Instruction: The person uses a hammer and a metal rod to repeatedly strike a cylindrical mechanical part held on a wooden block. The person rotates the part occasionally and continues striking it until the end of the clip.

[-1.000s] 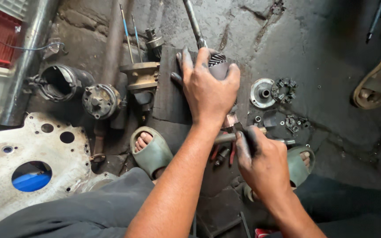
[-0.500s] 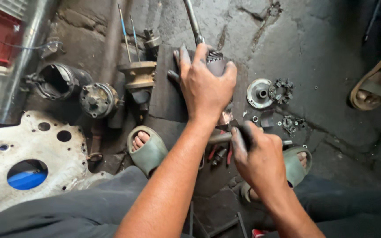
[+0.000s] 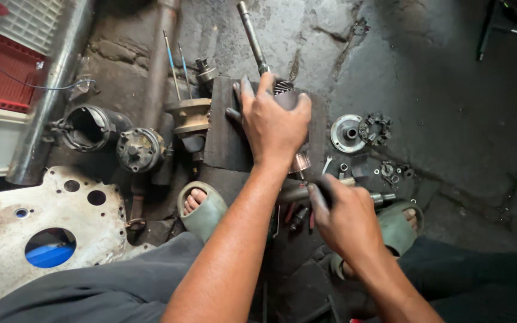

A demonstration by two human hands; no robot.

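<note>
Left hand [image 3: 273, 122]: we have it pressed palm-down, fingers curled over the grey toothed rotor with its long steel shaft [image 3: 252, 36], pinning it against the dark wooden block [image 3: 222, 137]. The shaft runs out from under our fingers toward the top of the view; a copper-coloured ring [image 3: 299, 162] of the same part shows just below the wrist.

Right hand [image 3: 345, 218]: closed in a fist around a dark metal hand tool [image 3: 384, 196], its tip poking out to the right. What kind of tool it is, we cannot tell. It sits near the rotor's lower end, not clearly touching.

Around the block: a round silver end cover [image 3: 347, 133] and a black ring-shaped brush holder [image 3: 377, 127] lie just beside each other on the cracked concrete floor [image 3: 450, 90], with small washers and nuts [image 3: 388, 170] scattered near them. To the left, a hollow dark cylindrical housing [image 3: 88, 127] and a round grimy cap [image 3: 137, 149].

Judgement: the unit looks fully stripped, parts laid out loose. Work on the rotor itself seems mid-way; none of it appears refitted.
</note>
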